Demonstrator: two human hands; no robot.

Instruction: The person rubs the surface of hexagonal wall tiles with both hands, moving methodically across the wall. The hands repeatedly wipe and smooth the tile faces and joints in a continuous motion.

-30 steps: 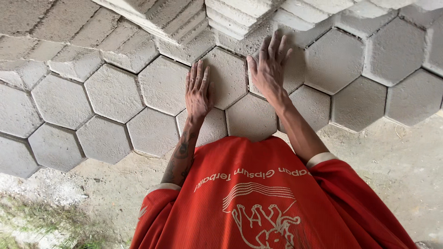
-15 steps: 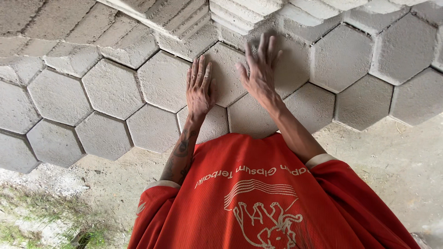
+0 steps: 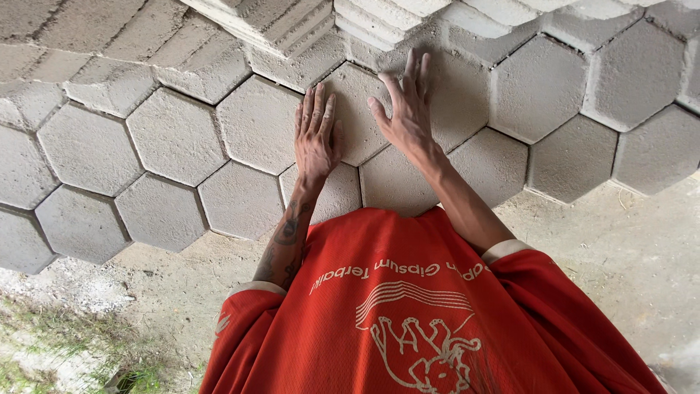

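Both hands are lying open and flat, grasping nothing, on one grey hexagonal paver (image 3: 364, 109) set among the laid pavers (image 3: 168, 138) on the ground. The left hand (image 3: 316, 138) is pressing its palm along the paver's left edge, fingers stretched forward; the right hand (image 3: 405, 109) is resting on its right side, fingers spread. Stacked pavers (image 3: 379, 18) are sitting just beyond the fingertips, and bare sandy ground (image 3: 620, 241) is lying beside the paved edge.

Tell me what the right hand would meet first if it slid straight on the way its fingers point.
Probably the stack of pavers: the right hand points up the laid hexagon paver toward it, though depth is unclear.
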